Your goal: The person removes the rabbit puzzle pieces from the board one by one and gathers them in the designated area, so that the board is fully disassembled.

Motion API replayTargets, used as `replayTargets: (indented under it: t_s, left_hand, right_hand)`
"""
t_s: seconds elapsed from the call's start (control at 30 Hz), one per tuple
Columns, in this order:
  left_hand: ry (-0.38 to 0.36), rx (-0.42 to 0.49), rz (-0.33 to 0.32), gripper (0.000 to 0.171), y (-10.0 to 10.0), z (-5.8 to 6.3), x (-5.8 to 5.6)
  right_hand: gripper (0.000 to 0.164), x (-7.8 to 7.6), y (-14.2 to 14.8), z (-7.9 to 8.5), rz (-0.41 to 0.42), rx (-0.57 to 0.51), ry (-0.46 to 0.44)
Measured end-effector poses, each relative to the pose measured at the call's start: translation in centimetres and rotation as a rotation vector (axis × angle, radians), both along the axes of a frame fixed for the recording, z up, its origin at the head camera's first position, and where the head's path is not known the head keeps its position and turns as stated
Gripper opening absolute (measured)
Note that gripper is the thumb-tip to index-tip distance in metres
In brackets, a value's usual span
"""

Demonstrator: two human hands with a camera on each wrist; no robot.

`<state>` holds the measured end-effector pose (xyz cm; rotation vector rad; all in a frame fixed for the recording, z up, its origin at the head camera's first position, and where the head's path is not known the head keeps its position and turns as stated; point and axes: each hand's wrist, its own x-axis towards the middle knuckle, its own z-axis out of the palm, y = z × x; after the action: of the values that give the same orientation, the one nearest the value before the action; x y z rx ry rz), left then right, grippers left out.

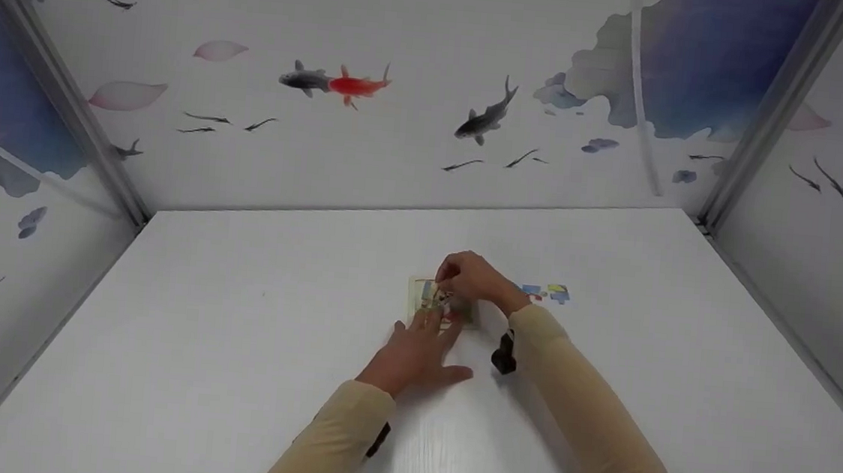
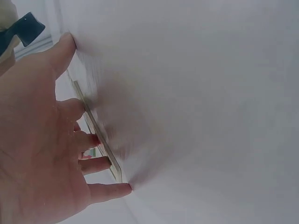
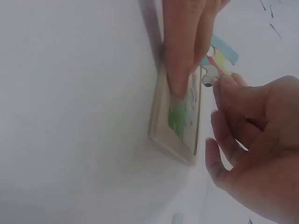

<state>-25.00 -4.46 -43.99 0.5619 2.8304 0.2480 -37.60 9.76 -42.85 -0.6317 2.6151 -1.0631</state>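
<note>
A small wooden jigsaw board [image 1: 412, 296] with a raised frame lies flat on the table, partly covered by both hands. My left hand [image 1: 412, 360] rests with spread, straight fingers on its near side; in the left wrist view several fingertips sit along the board's edge [image 2: 100, 130]. Over the far side of the board is my right hand [image 1: 472, 277]. Its thumb and index finger pinch a colourful jigsaw piece [image 3: 219, 58], seen in the right wrist view with blue, yellow and red on it. The other fingers of that hand are loosely bent.
Loose jigsaw pieces [image 1: 558, 294] lie on the white table [image 1: 232, 342] just right of the board, beyond the right wrist. White panels [image 1: 397, 167] printed with fish and petals enclose the table at the back and sides.
</note>
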Motion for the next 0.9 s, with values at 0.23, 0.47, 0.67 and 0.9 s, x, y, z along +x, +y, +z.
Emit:
replayTargets:
  t_s: [0.23,0.47,0.67,0.9]
  left_hand:
    - [0.008,0.016,0.017,0.082,0.0,0.1,0.1]
    - [0.022,-0.001,0.026,0.082,-0.1,0.2,0.2]
    - [0.0,-0.003,0.029,0.083,0.0,0.2,0.1]
    - [-0.032,-0.01,0.03,0.084,0.2,0.2,0.0]
  right_hand:
    - [0.011,0.5,1.7,1.3,-0.019,-0.015,0.034]
    - [0.011,1.2,3.9,3.1,-0.058,-0.03,0.031]
    - [0.012,2.0,6.4,2.4,-0.086,0.073,0.023]
    - [0.012,2.4,9.1,0.6,-0.096,0.124,0.007]
